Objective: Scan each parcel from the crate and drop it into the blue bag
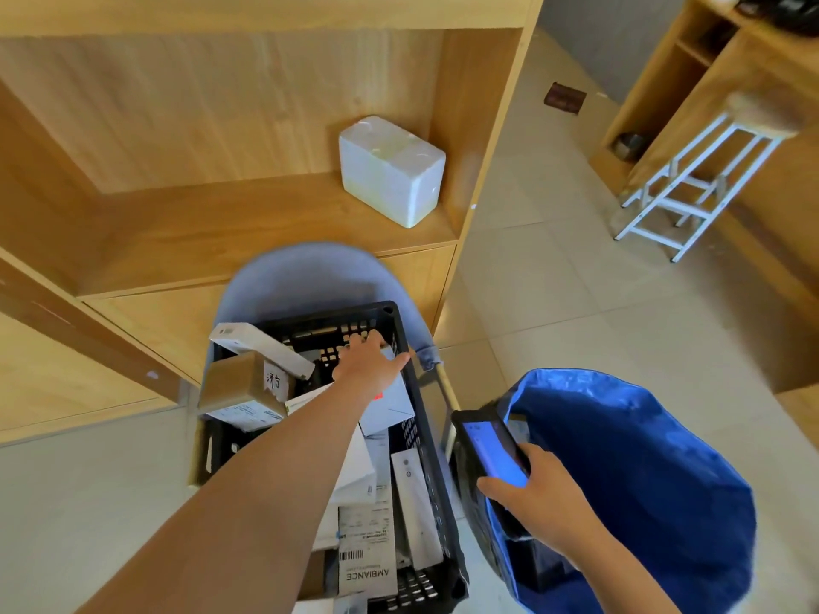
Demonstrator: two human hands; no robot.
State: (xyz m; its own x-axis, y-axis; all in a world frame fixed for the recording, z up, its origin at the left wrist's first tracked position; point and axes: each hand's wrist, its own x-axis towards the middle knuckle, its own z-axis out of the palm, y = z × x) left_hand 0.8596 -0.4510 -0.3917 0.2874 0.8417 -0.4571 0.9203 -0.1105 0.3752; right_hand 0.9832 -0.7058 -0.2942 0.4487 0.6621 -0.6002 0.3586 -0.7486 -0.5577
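Observation:
A black plastic crate [423, 418] sits on a chair and holds several parcels: white boxes, a brown cardboard box [241, 381] and a pale grey envelope [392, 403]. My left hand [370, 361] reaches into the crate's far end and rests on the top of the grey envelope; the fingers are extended and I cannot tell whether they grip it. My right hand [538, 494] holds a black handheld scanner [489, 449] with a lit blue screen, between the crate and the open blue bag [656, 476] standing on the floor at right.
The crate's chair has a light blue backrest [310, 277] and stands against a wooden shelf unit. A white foam box [392, 170] sits on the shelf. A white step stool [691, 179] and another wooden unit stand at right on the tiled floor.

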